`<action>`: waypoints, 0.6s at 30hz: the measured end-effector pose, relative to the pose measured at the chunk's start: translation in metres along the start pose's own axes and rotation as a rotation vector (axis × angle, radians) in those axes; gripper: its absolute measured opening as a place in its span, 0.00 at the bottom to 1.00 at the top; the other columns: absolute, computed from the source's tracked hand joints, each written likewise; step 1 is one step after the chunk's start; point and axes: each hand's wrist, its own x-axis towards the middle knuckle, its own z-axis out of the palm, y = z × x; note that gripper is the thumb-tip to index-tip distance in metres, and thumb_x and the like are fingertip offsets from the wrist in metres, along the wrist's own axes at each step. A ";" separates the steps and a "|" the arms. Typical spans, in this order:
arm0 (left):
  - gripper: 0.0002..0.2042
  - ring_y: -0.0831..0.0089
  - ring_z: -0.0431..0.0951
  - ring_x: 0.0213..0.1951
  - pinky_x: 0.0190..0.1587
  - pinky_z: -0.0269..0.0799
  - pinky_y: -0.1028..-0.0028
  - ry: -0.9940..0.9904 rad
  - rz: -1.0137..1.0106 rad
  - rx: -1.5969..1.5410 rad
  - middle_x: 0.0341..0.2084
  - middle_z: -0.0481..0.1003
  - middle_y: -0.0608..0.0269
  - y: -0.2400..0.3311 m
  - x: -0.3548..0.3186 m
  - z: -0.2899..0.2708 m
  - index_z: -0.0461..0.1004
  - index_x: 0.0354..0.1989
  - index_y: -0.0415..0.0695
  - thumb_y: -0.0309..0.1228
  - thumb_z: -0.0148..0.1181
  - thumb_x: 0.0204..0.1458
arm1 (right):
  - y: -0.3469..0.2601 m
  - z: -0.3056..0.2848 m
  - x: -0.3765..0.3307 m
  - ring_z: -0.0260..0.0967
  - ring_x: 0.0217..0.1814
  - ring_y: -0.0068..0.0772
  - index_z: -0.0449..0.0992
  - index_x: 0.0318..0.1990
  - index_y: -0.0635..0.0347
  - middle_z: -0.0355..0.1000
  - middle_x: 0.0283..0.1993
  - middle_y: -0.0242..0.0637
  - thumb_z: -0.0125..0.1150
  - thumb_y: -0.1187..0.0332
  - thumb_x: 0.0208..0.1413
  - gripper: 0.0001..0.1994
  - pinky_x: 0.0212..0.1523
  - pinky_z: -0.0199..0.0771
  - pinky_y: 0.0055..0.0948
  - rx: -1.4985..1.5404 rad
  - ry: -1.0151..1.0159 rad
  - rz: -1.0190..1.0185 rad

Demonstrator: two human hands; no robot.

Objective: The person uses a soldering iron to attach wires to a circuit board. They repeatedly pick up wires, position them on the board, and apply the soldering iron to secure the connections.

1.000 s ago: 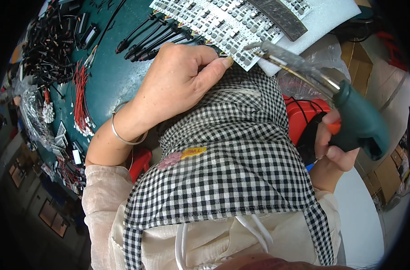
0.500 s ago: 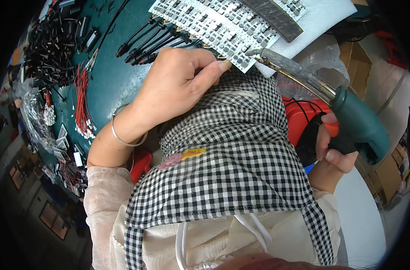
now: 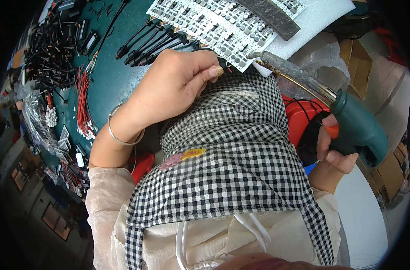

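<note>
My left hand [image 3: 180, 83] is closed in a pinch just below the near edge of a white circuit board panel [image 3: 214, 27]. A thin cable [image 3: 229, 68] with small coloured wire ends shows at its fingertips; most of it is hidden by the hand. My right hand [image 3: 333, 146] grips a soldering gun [image 3: 358, 121] with a green handle, a finger by its orange trigger. The gun's metal barrel slants up to the left, and its tip lies at the panel's near right corner. Several black cables [image 3: 153, 47] with connectors run from the panel's left edge.
A dark flat bar [image 3: 272, 18] lies across the panel, which rests on white foam [image 3: 324, 22]. On the green table [image 3: 117, 85] are red and white wires [image 3: 82, 103], a heap of black cables [image 3: 47, 58] and plastic bags. A cardboard box [image 3: 356, 63] stands right.
My left hand has drawn back slightly from the panel's edge, its thumb tip now lower and left. The soldering gun stays nearly in place, its tip at the panel's corner.
</note>
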 end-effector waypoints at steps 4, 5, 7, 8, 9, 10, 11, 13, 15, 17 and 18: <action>0.12 0.84 0.62 0.15 0.19 0.57 0.81 0.047 -0.045 0.044 0.11 0.65 0.69 0.004 -0.003 0.005 0.70 0.26 0.39 0.29 0.47 0.62 | -0.001 0.002 0.001 0.59 0.09 0.23 0.60 0.49 0.83 0.64 0.14 0.34 0.63 0.68 0.40 0.31 0.10 0.58 0.17 0.010 -0.005 0.014; 0.12 0.84 0.63 0.15 0.19 0.57 0.81 0.035 -0.113 -0.034 0.11 0.65 0.69 0.007 -0.002 0.005 0.70 0.25 0.39 0.29 0.47 0.62 | -0.001 0.002 0.002 0.59 0.09 0.23 0.60 0.49 0.83 0.64 0.14 0.34 0.63 0.68 0.40 0.31 0.10 0.59 0.17 0.015 -0.004 0.019; 0.13 0.83 0.63 0.15 0.19 0.57 0.81 0.037 -0.196 -0.162 0.11 0.65 0.69 0.008 -0.002 0.006 0.69 0.25 0.39 0.29 0.47 0.62 | -0.001 0.002 0.001 0.59 0.09 0.22 0.60 0.49 0.83 0.64 0.14 0.34 0.63 0.68 0.39 0.31 0.10 0.59 0.17 0.024 -0.008 0.030; 0.13 0.83 0.63 0.14 0.19 0.57 0.81 0.050 -0.212 -0.212 0.10 0.65 0.69 0.006 -0.003 0.009 0.69 0.25 0.39 0.29 0.47 0.62 | 0.000 0.001 0.000 0.59 0.09 0.22 0.60 0.49 0.83 0.64 0.14 0.34 0.63 0.68 0.39 0.31 0.10 0.59 0.17 0.027 -0.012 0.033; 0.13 0.83 0.63 0.14 0.19 0.57 0.81 0.062 -0.228 -0.263 0.10 0.65 0.69 0.005 -0.004 0.010 0.69 0.25 0.39 0.29 0.47 0.62 | 0.001 0.000 0.000 0.59 0.09 0.22 0.60 0.49 0.83 0.64 0.15 0.34 0.63 0.68 0.39 0.31 0.10 0.59 0.17 0.026 -0.018 0.033; 0.13 0.83 0.63 0.14 0.19 0.58 0.80 0.056 -0.206 -0.210 0.10 0.65 0.69 0.007 -0.004 0.010 0.70 0.25 0.39 0.29 0.47 0.62 | 0.001 -0.001 -0.001 0.59 0.09 0.22 0.60 0.48 0.83 0.64 0.15 0.34 0.63 0.68 0.38 0.31 0.10 0.59 0.17 0.026 -0.015 0.036; 0.12 0.83 0.63 0.14 0.19 0.58 0.80 0.050 -0.185 -0.158 0.10 0.65 0.69 0.009 -0.004 0.008 0.70 0.25 0.39 0.28 0.47 0.62 | 0.002 -0.002 -0.002 0.59 0.09 0.22 0.60 0.48 0.83 0.64 0.15 0.34 0.63 0.68 0.38 0.31 0.10 0.59 0.17 0.025 -0.012 0.040; 0.12 0.82 0.63 0.14 0.19 0.58 0.80 0.054 -0.119 -0.055 0.10 0.65 0.68 0.009 -0.004 0.008 0.70 0.25 0.39 0.28 0.48 0.61 | 0.001 -0.001 -0.005 0.59 0.09 0.22 0.61 0.48 0.83 0.64 0.16 0.34 0.64 0.68 0.38 0.31 0.10 0.59 0.17 0.024 0.016 0.051; 0.11 0.81 0.64 0.14 0.19 0.59 0.79 0.074 -0.033 0.046 0.10 0.65 0.67 0.004 -0.004 0.009 0.70 0.25 0.39 0.27 0.49 0.60 | 0.000 0.003 -0.007 0.59 0.10 0.22 0.61 0.48 0.82 0.64 0.16 0.34 0.65 0.68 0.37 0.31 0.10 0.58 0.17 0.025 0.049 0.059; 0.11 0.79 0.64 0.14 0.19 0.59 0.78 0.064 -0.056 0.108 0.10 0.64 0.65 0.006 -0.003 0.007 0.71 0.24 0.38 0.26 0.51 0.59 | 0.000 0.005 -0.007 0.58 0.10 0.22 0.62 0.47 0.81 0.64 0.16 0.34 0.65 0.68 0.36 0.31 0.10 0.58 0.17 0.012 0.060 0.058; 0.10 0.78 0.64 0.14 0.19 0.59 0.77 0.061 -0.068 0.139 0.10 0.64 0.64 0.006 -0.004 0.006 0.71 0.24 0.38 0.26 0.52 0.58 | 0.000 0.006 -0.006 0.58 0.10 0.22 0.63 0.46 0.81 0.64 0.16 0.34 0.65 0.68 0.36 0.30 0.10 0.57 0.17 -0.003 0.051 0.055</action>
